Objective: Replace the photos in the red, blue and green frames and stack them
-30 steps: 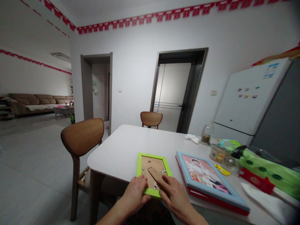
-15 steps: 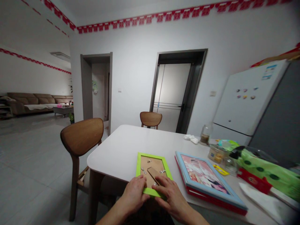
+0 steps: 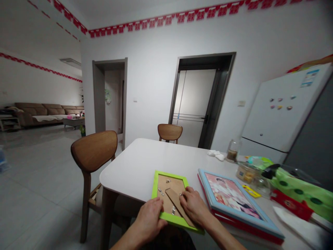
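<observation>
A lime-green picture frame (image 3: 154, 189) lies face down at the table's near edge, its brown backing board (image 3: 164, 201) showing. Small metal clips (image 3: 173, 210) and a slanted easel flap (image 3: 173, 198) are on the board. My left hand (image 3: 149, 216) is closed around the frame's lower left corner, thumb below and fingers on top. With curled fingers, my right hand (image 3: 195, 205) presses at the metal clip (image 3: 180, 195) on the right side; the fingertips partly hide it.
Right of the frame, a light-blue picture frame (image 3: 260, 212) lies on a red one. Beyond are glass jars (image 3: 232, 152), crumpled tissue (image 3: 215, 155), a yellow packet (image 3: 251, 191) and a green bag (image 3: 299, 184). A wooden chair (image 3: 96, 151) stands left of the white table (image 3: 156, 152).
My right hand has moved from the lower clip up to the right-side clip, uncovering the lower one. My left hand stays on the lower left corner. The view has shifted slightly.
</observation>
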A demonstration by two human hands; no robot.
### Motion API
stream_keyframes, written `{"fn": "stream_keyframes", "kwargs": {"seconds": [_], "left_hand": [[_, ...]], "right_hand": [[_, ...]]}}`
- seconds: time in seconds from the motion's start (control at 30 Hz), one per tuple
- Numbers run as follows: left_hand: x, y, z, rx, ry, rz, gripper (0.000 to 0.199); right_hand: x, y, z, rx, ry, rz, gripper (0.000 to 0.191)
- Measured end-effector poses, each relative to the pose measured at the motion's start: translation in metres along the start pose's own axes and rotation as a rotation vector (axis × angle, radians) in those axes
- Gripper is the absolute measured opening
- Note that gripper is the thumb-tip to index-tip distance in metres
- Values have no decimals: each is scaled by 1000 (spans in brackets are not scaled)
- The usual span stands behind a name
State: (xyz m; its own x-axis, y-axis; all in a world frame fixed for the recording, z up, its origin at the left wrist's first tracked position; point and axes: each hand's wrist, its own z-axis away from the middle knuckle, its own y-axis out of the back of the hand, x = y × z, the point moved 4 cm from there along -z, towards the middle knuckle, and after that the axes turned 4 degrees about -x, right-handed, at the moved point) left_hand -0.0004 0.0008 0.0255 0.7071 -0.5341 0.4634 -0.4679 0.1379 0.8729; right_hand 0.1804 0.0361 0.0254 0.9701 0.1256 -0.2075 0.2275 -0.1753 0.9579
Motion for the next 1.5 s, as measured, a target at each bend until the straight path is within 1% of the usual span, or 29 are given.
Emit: {"fn": "stream_keyframes", "kwargs": {"seconds": [0.17, 0.23, 0.3, 0.43, 0.53, 0.73, 0.83, 0.9, 1.0, 1.07, 1.1, 1.23, 1.37, 1.5], "left_hand": [[-2, -3, 1, 9, 5, 5, 43], [-1, -2, 2, 3, 3, 8, 44], [1, 0, 2, -4, 6, 14, 45], [2, 1, 3, -11, 13, 38, 48], [1, 0, 4, -9, 7, 57, 50], [1, 1, 2, -4, -25, 62, 44], [2, 1, 3, -2, -26, 63, 45], [2, 2, 5, -6, -10, 60, 46], [3, 5, 11, -32, 12, 51, 42], [5, 6, 14, -63, 19, 47, 42], [6, 7, 15, -79, 25, 44, 45], [5, 6, 16, -117, 42, 32, 53], [3, 1, 15, -111, 21, 35, 52], [1, -2, 15, -121, 24, 40, 49]], "right_hand": [[2, -1, 3, 34, 4, 21, 35], [-3, 1, 3, 73, 7, 51, 33], [-14, 1, 1, 95, 41, 50, 33], [-46, -10, -8, -3, 188, -7, 32], [-61, -17, -15, -61, 228, -3, 29], [-70, -17, -14, -111, 354, 35, 17], [-68, -16, -14, -119, 376, -1, 20], [-61, -15, -19, -84, 343, -83, 26], [-40, -12, -36, -1, 177, -197, 33], [-26, -12, -48, 18, 70, -212, 31], [-21, -13, -53, 7, 44, -209, 28], [-14, -20, -68, -22, -5, -207, 19], [-7, -29, -79, -14, -139, -196, 24], [-1, -34, -89, 3, -250, -194, 19]]}}
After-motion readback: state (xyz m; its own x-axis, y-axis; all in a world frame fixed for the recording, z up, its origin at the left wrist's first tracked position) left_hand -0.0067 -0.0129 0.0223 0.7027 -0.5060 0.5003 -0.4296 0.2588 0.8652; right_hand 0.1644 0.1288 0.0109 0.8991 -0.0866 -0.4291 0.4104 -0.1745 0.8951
